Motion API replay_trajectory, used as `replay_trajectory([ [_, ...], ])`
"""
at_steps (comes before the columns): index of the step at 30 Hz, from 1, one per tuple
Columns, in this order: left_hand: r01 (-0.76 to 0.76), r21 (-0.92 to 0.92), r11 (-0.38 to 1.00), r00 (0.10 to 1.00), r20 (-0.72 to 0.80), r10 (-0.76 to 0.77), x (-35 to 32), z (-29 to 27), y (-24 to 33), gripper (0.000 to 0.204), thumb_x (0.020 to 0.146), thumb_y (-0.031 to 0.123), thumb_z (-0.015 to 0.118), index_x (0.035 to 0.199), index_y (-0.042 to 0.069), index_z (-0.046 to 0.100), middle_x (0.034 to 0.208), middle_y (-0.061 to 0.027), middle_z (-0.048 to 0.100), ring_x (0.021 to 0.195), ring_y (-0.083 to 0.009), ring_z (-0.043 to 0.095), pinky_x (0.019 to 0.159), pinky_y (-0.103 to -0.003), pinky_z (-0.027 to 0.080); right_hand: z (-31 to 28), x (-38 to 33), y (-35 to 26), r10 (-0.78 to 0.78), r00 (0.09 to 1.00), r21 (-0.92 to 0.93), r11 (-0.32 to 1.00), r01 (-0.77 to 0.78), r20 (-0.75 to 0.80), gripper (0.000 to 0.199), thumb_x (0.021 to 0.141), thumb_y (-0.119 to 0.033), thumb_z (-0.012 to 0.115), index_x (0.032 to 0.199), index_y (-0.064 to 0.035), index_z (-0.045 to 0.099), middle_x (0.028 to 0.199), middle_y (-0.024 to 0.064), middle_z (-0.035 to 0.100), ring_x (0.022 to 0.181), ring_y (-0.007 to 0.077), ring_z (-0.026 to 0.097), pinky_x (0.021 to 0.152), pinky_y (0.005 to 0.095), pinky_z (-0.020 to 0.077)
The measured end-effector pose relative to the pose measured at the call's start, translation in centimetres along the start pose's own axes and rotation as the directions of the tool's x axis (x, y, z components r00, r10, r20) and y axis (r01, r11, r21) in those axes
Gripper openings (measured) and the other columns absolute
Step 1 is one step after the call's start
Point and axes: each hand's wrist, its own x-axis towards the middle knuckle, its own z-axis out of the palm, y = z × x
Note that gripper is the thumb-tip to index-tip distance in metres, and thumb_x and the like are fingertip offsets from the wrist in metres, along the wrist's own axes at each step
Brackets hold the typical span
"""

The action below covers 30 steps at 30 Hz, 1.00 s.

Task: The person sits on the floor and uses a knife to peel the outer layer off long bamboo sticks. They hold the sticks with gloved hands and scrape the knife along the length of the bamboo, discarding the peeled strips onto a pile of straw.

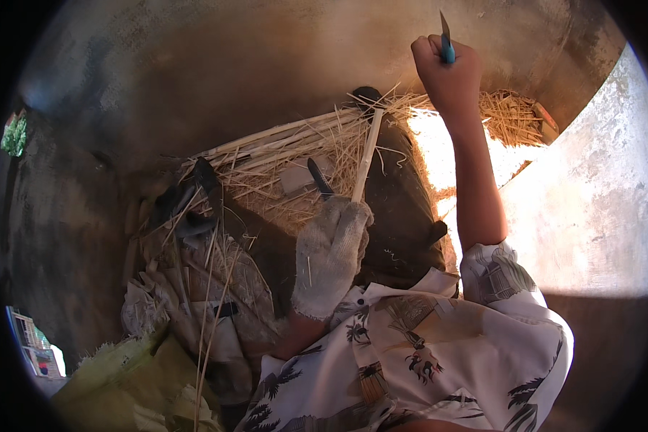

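My left hand (329,255), in a pale knitted glove, is closed around the lower end of a peeled, straw-coloured stick (368,155). The stick points up and away from me. A dark, narrow, pointed piece (319,178) shows just beyond the glove; I cannot tell whether the hand holds it. My bare right hand (446,72) is raised high at the upper right, well apart from the stick. Its fist is closed around a small knife (448,52) with a blue handle, the thin blade pointing up.
Long thin strips (281,140) and curled shavings (281,205) lie between and beyond my dark-trousered legs. More shavings (511,119) heap at the right, by a sunlit patch. Crumpled sheeting (230,288) and a yellowish sack (115,381) sit at my left. A stained wall (216,65) stands ahead.
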Motion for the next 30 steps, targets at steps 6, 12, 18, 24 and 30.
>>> replay_trajectory([
  [6, -0.022, 0.028, 0.999, 0.999, -0.029, 0.023, 0.3, 0.8, 1.1, 0.019, 0.102, 0.020, 0.056, 0.099, 0.004, 0.065, 0.062, 0.0017, 0.050, 0.049, -0.0052, 0.044, 0.045, -0.025, 0.035, 0.2, -8.9, -1.3, -0.213, 0.951, -0.007, 0.975, 0.221, 0.222, 0.017, 0.082, -0.021, 0.074, 0.071, -0.0113, 0.065, 0.056, 0.0086, 0.057, 0.050, 0.0286, 0.058, 0.049, 0.0355, 0.0449],
  [12, -0.235, 0.447, 0.863, 0.918, -0.190, 0.349, 0.1, 2.1, 1.0, 0.017, 0.100, 0.018, 0.060, 0.100, 0.003, 0.067, 0.064, -0.0085, 0.059, 0.053, -0.0172, 0.058, 0.051, -0.031, 0.046, -0.2, -8.9, -2.1, -0.394, 0.875, -0.071, 0.901, 0.429, 0.281, 0.010, 0.072, -0.017, 0.074, 0.073, -0.0158, 0.064, 0.064, 0.0049, 0.063, 0.056, 0.0277, 0.063, 0.050, 0.0388, 0.0474],
  [18, -0.262, 0.755, 0.601, 0.741, -0.242, 0.626, 0.7, 3.1, -2.1, 0.016, 0.098, 0.017, 0.064, 0.102, 0.003, 0.069, 0.064, -0.0163, 0.062, 0.055, -0.0293, 0.065, 0.052, -0.037, 0.049, 0.9, -8.7, -1.1, -0.329, 0.918, -0.348, 0.852, 0.390, 0.223, 0.012, 0.074, -0.016, 0.069, 0.070, -0.0145, 0.058, 0.062, 0.0039, 0.062, 0.055, 0.0262, 0.064, 0.048, 0.0390, 0.0468],
  [24, -0.181, 0.743, 0.644, 0.828, -0.239, 0.508, 0.1, 3.4, -1.6, 0.015, 0.098, 0.017, 0.062, 0.103, 0.004, 0.066, 0.067, -0.0166, 0.064, 0.058, -0.0315, 0.066, 0.053, -0.039, 0.050, 3.3, -4.0, 0.7, -0.248, 0.966, -0.404, 0.893, 0.199, -0.073, 0.014, 0.076, -0.012, 0.066, 0.066, -0.0086, 0.057, 0.060, 0.0090, 0.062, 0.051, 0.0296, 0.061, 0.047, 0.0390, 0.0454],
  [30, -0.300, 0.691, 0.657, 0.887, -0.052, 0.460, 0.2, 0.1, -3.8, 0.019, 0.100, 0.020, 0.059, 0.102, 0.001, 0.066, 0.064, -0.0102, 0.060, 0.052, -0.0234, 0.061, 0.047, -0.033, 0.046, 1.1, -2.7, 2.9, 0.182, 0.982, -0.102, 0.977, -0.186, -0.049, 0.020, 0.080, -0.015, 0.066, 0.064, -0.0048, 0.059, 0.060, 0.0148, 0.061, 0.052, 0.0303, 0.060, 0.050, 0.0369, 0.0449],
])
